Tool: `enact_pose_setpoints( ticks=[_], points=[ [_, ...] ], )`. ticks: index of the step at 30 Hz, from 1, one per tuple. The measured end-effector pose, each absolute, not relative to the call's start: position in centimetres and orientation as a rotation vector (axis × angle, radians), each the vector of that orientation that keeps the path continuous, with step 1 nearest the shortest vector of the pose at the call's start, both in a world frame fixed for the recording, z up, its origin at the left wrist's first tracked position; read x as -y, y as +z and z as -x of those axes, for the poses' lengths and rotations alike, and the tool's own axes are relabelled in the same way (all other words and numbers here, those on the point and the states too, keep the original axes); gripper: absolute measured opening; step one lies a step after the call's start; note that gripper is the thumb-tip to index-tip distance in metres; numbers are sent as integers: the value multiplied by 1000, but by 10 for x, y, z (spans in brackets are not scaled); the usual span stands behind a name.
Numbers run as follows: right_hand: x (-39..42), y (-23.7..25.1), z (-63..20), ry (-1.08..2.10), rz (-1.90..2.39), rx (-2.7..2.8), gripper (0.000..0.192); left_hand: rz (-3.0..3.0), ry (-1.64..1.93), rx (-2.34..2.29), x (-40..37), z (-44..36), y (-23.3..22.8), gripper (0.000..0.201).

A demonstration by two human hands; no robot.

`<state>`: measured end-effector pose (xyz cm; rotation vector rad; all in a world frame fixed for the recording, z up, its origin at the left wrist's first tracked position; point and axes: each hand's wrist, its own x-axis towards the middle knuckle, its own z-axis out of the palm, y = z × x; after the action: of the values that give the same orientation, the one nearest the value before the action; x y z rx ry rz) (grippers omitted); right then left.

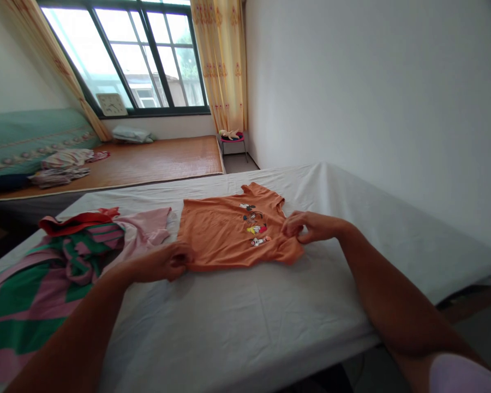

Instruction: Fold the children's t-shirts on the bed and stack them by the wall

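Observation:
A small orange T-shirt (221, 232) with a cartoon print lies flat on a white sheet (245, 311) covering the bed in front of me. My left hand (166, 262) pinches the shirt's near hem corner at its lower left. My right hand (305, 226) grips the shirt near its near sleeve and shoulder on the right. Both arms reach in from the bottom of the view.
A pile of pink, green and red clothes (65, 256) lies left of the shirt. Beyond the bed stands a second bed with a bamboo mat (155, 161) and folded clothes (63, 166). A white wall runs along the right; a small stool (233, 139) stands by the curtain.

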<state>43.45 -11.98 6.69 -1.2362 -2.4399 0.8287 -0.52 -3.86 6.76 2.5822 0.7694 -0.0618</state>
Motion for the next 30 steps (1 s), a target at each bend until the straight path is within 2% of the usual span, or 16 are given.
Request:
enact_pose_setpoints(
  ticks=[2,4,8,12,17,19,24,27,30],
  points=[
    [116,65,-439,968,1277,2206,15,-2391,88,-874,32,7,65,17],
    [105,58,-437,1069,1343,1916,27,-2145,387,-1023,22,4,58,27],
    [73,34,-423,973,1445,1336,36,-1673,903,-1315,2,-3,32,52],
    [67,23,-438,1072,1586,1193,46,-1488,901,-1382,-3,1,20,70],
    [90,24,-465,1199,1772,1406,71,-1874,624,-1238,8,5,31,87],
    [92,24,-459,1110,1627,1492,76,-2069,591,-1281,10,0,34,81],
    [86,27,-438,710,1332,1403,50,-2185,886,-1502,10,-6,35,64],
    [87,28,-448,804,1354,1474,49,-2111,902,-1469,6,2,34,59],
    [90,24,-467,1070,1455,1702,48,-2091,619,-1306,-1,15,29,56]
  ],
)
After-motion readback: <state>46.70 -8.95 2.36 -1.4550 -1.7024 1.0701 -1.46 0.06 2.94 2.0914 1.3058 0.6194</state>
